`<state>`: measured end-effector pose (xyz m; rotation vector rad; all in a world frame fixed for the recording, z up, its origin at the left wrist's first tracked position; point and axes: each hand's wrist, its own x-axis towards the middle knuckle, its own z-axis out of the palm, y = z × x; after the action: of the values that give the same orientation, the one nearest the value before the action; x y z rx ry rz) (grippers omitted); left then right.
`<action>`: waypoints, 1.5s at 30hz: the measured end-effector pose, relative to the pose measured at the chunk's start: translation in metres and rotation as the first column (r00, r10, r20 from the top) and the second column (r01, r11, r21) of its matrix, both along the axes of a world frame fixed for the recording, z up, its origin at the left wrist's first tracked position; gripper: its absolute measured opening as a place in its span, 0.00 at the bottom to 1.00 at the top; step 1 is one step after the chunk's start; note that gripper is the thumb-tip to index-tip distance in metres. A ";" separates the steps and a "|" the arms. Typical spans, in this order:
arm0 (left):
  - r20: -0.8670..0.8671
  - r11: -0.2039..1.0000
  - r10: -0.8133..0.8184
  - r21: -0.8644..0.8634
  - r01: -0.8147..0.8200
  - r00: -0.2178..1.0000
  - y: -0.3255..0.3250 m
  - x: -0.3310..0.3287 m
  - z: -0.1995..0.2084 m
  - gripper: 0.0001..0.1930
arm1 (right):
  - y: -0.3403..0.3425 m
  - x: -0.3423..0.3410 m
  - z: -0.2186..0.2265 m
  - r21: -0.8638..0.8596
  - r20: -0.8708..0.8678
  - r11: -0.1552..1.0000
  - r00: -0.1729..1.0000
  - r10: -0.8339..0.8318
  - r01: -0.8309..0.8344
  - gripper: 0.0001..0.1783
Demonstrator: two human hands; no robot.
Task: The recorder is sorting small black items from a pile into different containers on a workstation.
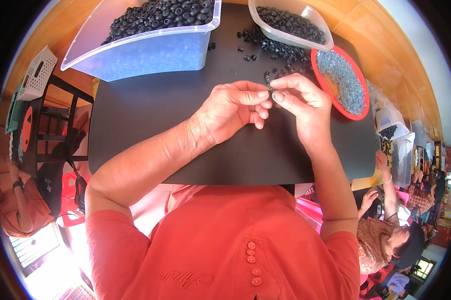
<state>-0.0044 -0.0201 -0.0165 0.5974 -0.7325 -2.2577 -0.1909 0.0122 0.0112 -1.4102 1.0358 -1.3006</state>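
Observation:
Over the middle of the dark table, my left hand [230, 107] and my right hand [308, 107] meet fingertip to fingertip. Thumb and forefinger of each are pinched on a small dark piece [270, 89], mostly covered by the fingers, so its exact kind cannot be made out. The other fingers of my left hand are loosely curled. Just beyond the fingertips lie a few small black plastic parts [267, 76]. To the right of my right hand is a red plate [364, 85] with many tiny clear bluish pieces [343, 80] on it.
At the far left of the table [145, 105] stands a large clear-blue tub [155, 55] of black ring-shaped parts [170, 14]. A clear container [305, 44] of smaller black parts stands far right, with loose ones [280, 49] spilled beside it. Another person [380, 240] sits at the right.

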 end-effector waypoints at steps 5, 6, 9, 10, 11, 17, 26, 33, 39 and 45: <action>-0.006 1.000 0.003 -0.010 -0.003 1.000 0.000 -0.001 0.001 0.11 | 0.000 -0.004 0.001 0.088 -0.067 0.996 0.998 -0.018 0.024 0.06; -0.006 1.000 0.002 -0.008 -0.002 1.000 0.001 -0.001 0.002 0.11 | 0.001 -0.004 0.001 0.081 -0.074 0.996 0.997 -0.028 0.034 0.06; 0.029 1.000 0.001 -0.010 0.000 1.000 0.002 0.000 0.006 0.11 | 0.000 -0.004 0.001 0.070 -0.078 0.997 0.997 -0.022 0.028 0.06; 0.029 1.000 -0.002 -0.007 0.003 1.000 0.002 0.000 0.005 0.11 | 0.001 -0.003 0.002 0.072 -0.077 0.997 0.997 -0.023 0.029 0.06; 0.029 1.000 -0.004 -0.005 0.005 1.000 0.002 0.001 0.004 0.11 | 0.001 -0.003 0.002 0.058 -0.105 0.997 0.994 -0.034 0.040 0.06; -0.002 1.000 0.006 0.014 -0.006 1.000 0.002 0.002 0.003 0.11 | 0.005 0.003 -0.005 -0.139 -0.220 0.988 0.971 -0.098 0.068 0.06; -0.062 0.998 -0.008 0.058 0.011 0.998 0.005 0.001 0.008 0.09 | 0.009 0.004 0.004 -0.401 -0.367 0.914 0.904 -0.219 0.059 0.03; 0.039 0.995 0.094 0.022 -0.095 0.995 0.022 0.006 0.035 0.09 | 0.015 0.008 0.024 -0.505 -0.448 0.863 0.853 -0.268 0.006 0.03; 0.108 0.984 0.179 -0.042 -0.175 0.978 0.035 0.017 0.042 0.08 | 0.010 0.017 0.031 -0.500 -0.467 0.862 0.864 -0.190 -0.081 0.04; 0.075 0.960 0.277 -0.053 -0.273 0.958 0.034 0.022 0.031 0.07 | 0.003 0.030 0.025 -0.479 -0.432 0.873 0.891 -0.139 -0.096 0.04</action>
<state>0.0172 0.0142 0.0147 0.7280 -0.6894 -1.9665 -0.1607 0.0149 0.0362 -2.1794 1.0620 -1.3369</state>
